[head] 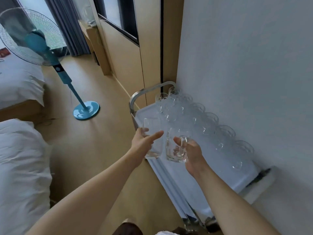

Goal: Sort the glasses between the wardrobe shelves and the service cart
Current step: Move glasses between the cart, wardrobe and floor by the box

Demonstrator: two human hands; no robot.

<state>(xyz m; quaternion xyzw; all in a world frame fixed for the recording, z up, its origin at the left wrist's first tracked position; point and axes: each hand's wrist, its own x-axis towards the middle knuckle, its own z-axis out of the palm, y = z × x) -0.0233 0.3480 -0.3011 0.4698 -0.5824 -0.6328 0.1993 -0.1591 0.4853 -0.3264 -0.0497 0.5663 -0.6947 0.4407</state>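
My left hand (pixel 144 143) grips a tall plain glass (pixel 152 133), upright over the near edge of the service cart (pixel 237 180). Just to its right, my right hand (pixel 191 151) holds a clear handled mug (pixel 176 146) with fingers curled through and round its handle. Both glasses hang above the cart's white top, close together but apart. Along the wall side of the cart stand several glass mugs (pixel 210 122) in rows, with two tall glasses (pixel 172 92) at the far end by the cart's metal handle (pixel 135 97).
The cart stands against a white wall (pixel 245 65) on the right. A wooden wardrobe door (pixel 125 56) is behind it. A blue standing fan (pixel 55 65) stands on the beige floor to the left, beside beds with white bedding (pixel 22 163).
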